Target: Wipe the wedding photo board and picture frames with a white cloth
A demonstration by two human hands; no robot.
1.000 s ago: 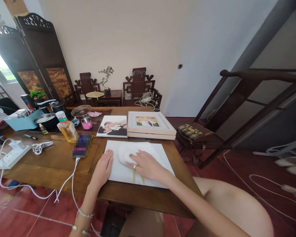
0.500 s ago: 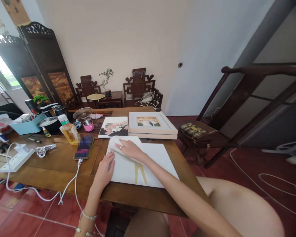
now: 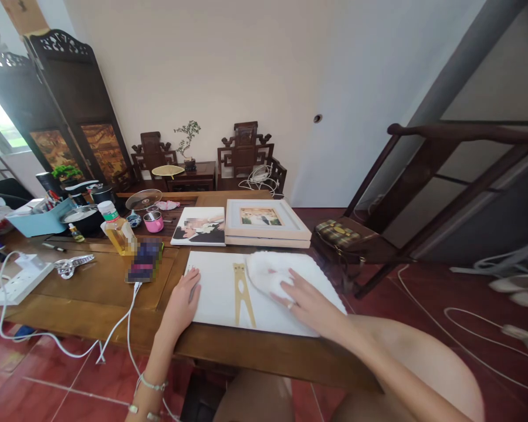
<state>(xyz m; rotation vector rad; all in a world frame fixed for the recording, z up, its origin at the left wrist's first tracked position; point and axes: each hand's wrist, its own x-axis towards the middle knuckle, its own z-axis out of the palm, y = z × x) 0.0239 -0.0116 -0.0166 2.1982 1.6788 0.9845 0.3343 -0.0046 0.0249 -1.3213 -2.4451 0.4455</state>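
Note:
A flat white panel [image 3: 215,299] with a tan, two-legged figure [image 3: 242,293] on it lies at the front edge of the table. My left hand [image 3: 187,296] rests on the panel's left edge, fingers laid flat and holding nothing. Over the panel's right part, my right hand [image 3: 305,302] presses on a fluffy white cloth [image 3: 270,269] and keeps hold of it. The cloth covers the panel's upper right corner and hangs past its right side.
Behind the panel are a photo print [image 3: 200,227] and stacked picture frames [image 3: 268,237]. Leftward stand a phone [image 3: 144,261] on a cable, an oil bottle [image 3: 117,228], a pink mug [image 3: 154,223] and a power strip [image 3: 20,284]. A chair [image 3: 378,234] holding a plaid bag [image 3: 338,234] is at right.
My right hand has slid the cloth from the panel's upper left to its right side, uncovering the whole tan figure. My left hand stays at the left edge.

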